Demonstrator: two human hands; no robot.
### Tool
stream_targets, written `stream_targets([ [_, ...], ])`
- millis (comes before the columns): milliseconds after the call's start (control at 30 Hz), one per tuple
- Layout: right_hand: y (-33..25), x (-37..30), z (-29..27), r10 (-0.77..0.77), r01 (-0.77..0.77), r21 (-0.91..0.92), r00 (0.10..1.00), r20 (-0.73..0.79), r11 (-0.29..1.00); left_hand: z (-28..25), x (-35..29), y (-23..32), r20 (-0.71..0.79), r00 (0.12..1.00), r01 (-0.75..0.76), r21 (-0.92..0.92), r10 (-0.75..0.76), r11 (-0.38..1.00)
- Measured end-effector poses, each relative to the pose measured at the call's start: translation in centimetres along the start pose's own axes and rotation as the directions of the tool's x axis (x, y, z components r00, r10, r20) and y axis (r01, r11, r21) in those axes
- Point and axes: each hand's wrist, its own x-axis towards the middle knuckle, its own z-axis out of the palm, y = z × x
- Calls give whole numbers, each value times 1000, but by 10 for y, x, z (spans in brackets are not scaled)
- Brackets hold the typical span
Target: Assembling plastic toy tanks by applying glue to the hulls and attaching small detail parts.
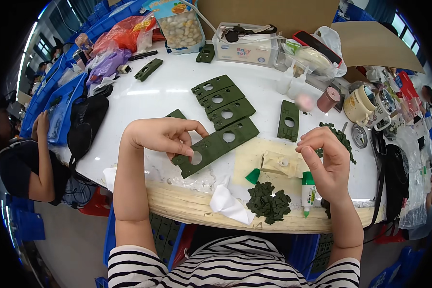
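My left hand (165,137) pinches the near left end of a dark green flat panel (211,150) with round holes, thumb on top. Beyond it, several similar green panels (225,115) lie in a slanted row. Raised over the right side of the table, my right hand (327,161) has its fingers curled toward the thumb; whatever is between them, if anything, cannot be made out. Below that hand is a white glue bottle (308,192) with a green band, nozzle toward me. Left of the bottle are a pile of small green pieces (268,202) and a beige block (279,164).
A green cap (253,176) and crumpled white tissue (229,204) lie near the wooden table edge (177,204). Another green panel (288,121) lies right of the row. A clear plastic box (245,48), cups (360,103) and bags line the back. Someone's arm (43,153) shows at left.
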Motion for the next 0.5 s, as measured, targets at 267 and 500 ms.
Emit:
stream_targets([
  [267,-1,1,1,-1,1,-7,1000,13,1000,-22,-14,-25,-39,999,27,-139,-32,990],
  [500,-1,1,2,12,-11,-18,1000,28,1000,-26,-20,-33,-164,975,136,-95,-150,986],
])
